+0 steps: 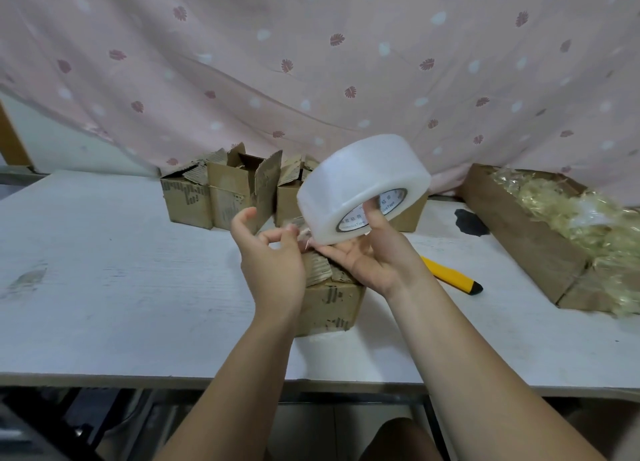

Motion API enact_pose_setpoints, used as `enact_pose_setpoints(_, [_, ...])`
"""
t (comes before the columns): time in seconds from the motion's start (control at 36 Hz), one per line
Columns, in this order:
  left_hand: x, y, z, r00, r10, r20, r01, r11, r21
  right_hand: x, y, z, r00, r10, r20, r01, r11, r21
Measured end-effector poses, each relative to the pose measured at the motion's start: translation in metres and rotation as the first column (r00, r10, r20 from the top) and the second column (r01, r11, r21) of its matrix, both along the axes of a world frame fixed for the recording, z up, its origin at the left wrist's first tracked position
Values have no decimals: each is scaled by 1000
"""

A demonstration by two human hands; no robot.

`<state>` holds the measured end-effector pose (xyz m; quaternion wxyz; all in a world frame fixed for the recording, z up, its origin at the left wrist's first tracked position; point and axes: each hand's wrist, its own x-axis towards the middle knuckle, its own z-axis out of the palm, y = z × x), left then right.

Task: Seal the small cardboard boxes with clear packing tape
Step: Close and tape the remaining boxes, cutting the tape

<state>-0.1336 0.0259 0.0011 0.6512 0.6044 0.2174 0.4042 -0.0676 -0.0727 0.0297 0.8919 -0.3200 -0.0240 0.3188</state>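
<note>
Now right hand (377, 256) grips clear packing tape roll (360, 183), thumb in core; left hand (273, 263) pinches tape end (299, 233). Small cardboard box (329, 304) sits under both hands, flaps apparently untaped; more boxes (221, 197) at 12 o'clock on counter (121, 270). Best flatten flaps, pull tape taut. Core label partly reads "Tape".

left hand (273, 258) and right hand (377, 258) bare, as are both forearms (242, 374).

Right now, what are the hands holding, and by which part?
The right hand holds the tape roll, thumb inside its core, fingers under the rim. The left hand pinches the tape's loose end.
</note>
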Motion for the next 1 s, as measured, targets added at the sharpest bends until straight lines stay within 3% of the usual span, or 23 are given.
enact_pose_setpoints(0.08, [1,-2,-3,999,38,19,-39,996,79,1,-1,-1,1000,9,3,-9,1000,-14])
enact_pose_setpoints(0.31, [1,-4,-6,996,90,25,-92,993,77,2,0,-5,999,-7,53,10,998,-61])
enact_pose_setpoints(0.44, [2,1,-8,998,65,-1,-65,998,-10,0,-1,-5,998,-35,59,37,999,-25])
enact_pose_setpoints(0.61, [5,12,-13,1000,13,-11,-16,964,-267,-4,6,-4,983,-99,154,118,985,-125])
enact_pose_setpoints(1.0, [7,28,-22,991,-126,42,133,933,-334,-4,12,0,980,-160,121,183,959,-215])
